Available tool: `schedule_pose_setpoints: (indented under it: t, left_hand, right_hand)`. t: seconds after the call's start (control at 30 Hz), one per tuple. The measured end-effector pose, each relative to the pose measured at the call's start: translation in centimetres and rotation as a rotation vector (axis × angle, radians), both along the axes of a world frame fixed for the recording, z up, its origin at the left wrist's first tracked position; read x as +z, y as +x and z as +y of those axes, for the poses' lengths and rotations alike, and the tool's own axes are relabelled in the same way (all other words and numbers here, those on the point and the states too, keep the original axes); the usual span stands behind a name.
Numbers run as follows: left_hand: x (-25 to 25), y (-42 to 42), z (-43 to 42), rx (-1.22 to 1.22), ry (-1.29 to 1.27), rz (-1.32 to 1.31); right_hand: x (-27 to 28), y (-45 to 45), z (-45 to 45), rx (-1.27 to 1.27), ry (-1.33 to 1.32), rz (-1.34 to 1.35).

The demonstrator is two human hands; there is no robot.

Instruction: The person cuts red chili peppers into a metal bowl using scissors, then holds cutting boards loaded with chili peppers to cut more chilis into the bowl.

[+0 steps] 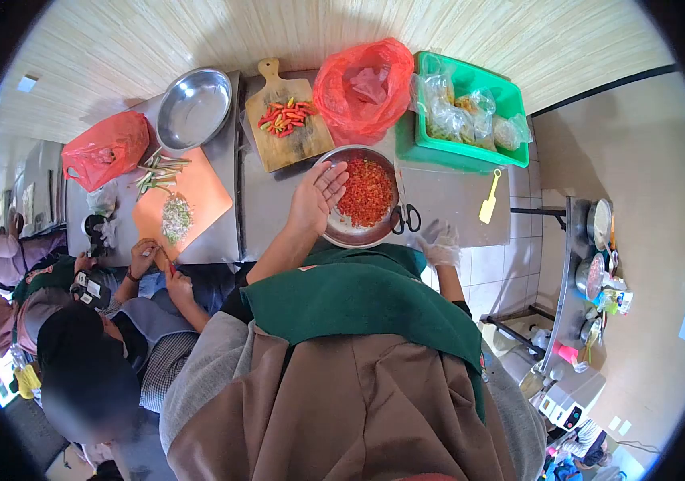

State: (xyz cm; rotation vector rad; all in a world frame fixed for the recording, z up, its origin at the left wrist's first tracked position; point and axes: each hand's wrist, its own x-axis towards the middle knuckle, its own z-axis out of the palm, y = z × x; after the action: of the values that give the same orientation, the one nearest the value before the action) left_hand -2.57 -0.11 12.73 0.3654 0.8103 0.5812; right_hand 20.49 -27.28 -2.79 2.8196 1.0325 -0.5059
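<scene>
A metal bowl [356, 238] of chopped red chilies [367, 191] stands at the table's front edge. My left hand [320, 194] is bare and open, palm up, at the bowl's left rim, with nothing on the palm. Scissors with black handles [405, 219] rest at the right side of the bowl, their blades hard to make out. Just right of them, my right hand [439, 245], in a clear plastic glove, hangs by the table edge with its fingers apart and holds nothing visible.
Behind the bowl are a wooden board [274, 150] with whole chilies [287, 118], a red plastic bag [362, 96] and a green crate [471, 156] of bagged food. A yellow spatula [490, 196] lies right. Leftward, a co-worker cuts on an orange board [212, 196] near a steel bowl [194, 108].
</scene>
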Motion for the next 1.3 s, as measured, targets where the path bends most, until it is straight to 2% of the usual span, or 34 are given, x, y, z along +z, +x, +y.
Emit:
schedule_pose_setpoints:
  t: [0.07, 0.27, 0.67, 1.3]
  left_hand:
    - [0.4, 0.1, 0.0, 0.003, -0.002, 0.010]
    - [0.0, 0.1, -0.1, -0.015, 0.016, 0.003]
    - [0.0, 0.9, -0.5, -0.076, 0.025, 0.061]
    - [-1.6, 1.5, -0.5, -0.128, 0.002, 0.061]
  right_hand:
    - [3.5, -1.9, 1.5, -0.052, -0.144, 0.185]
    - [1.2, -2.2, 0.9, 0.004, -0.171, 0.226]
    - [1.1, -0.6, 2.1, 0.048, -0.456, 0.375]
    - [0.7, -0.9, 2.2, 0.039, -0.435, 0.331]
